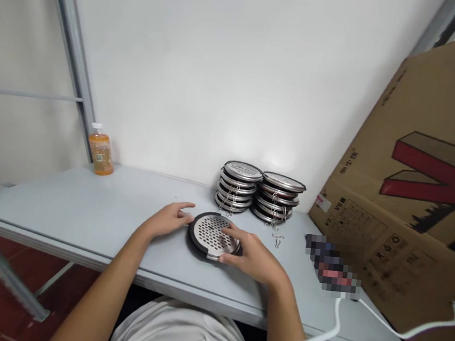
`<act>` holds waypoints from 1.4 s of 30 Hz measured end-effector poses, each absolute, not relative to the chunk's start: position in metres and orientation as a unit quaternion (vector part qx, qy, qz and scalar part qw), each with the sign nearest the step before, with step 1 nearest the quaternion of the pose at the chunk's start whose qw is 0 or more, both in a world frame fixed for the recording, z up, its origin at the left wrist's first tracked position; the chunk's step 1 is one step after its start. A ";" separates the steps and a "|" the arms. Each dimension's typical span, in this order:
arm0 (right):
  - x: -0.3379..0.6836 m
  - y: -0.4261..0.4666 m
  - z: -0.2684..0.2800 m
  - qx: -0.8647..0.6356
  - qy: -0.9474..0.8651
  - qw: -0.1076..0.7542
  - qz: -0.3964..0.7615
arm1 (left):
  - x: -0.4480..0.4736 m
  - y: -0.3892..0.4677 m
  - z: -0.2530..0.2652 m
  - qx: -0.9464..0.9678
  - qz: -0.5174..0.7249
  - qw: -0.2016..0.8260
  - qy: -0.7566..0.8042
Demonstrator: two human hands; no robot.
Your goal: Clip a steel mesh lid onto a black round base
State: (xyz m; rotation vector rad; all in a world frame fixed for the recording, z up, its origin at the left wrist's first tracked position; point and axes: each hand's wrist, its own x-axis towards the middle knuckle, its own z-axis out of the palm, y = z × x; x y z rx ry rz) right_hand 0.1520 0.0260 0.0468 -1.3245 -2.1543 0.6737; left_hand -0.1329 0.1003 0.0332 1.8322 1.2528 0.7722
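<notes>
A round perforated metal plate with a black rim (pixel 209 234) lies flat on the grey table in front of me. My right hand (pixel 249 252) grips its right side, fingers over the top and thumb at the near edge. To the left, my left hand (pixel 172 220) is open, its fingers spread and its thumb at the rim; whether it touches cannot be made out. Behind are a left stack of similar round plates (pixel 240 185) and a right stack (pixel 279 197), with wire clips along their front edges. Loose metal clips (pixel 277 239) lie right of my right hand.
An orange bottle (pixel 101 150) stands at the table's far left. A large cardboard box (pixel 409 209) leans along the right side. A blurred-out dark object (pixel 333 266) with a white cable (pixel 336 320) lies near it. A white wall (pixel 219 84) rises behind the table (pixel 66 208).
</notes>
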 end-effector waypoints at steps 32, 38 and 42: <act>0.194 0.033 0.039 -0.566 -0.764 0.228 0.209 | -0.107 0.052 0.034 0.792 0.361 0.156 0.467; 0.187 0.030 0.043 -0.542 -0.771 0.258 0.213 | -0.111 0.061 0.028 0.679 0.485 0.128 0.536; 0.181 0.029 0.045 -0.516 -0.767 0.314 0.218 | -0.113 0.065 0.025 0.656 0.508 0.160 0.535</act>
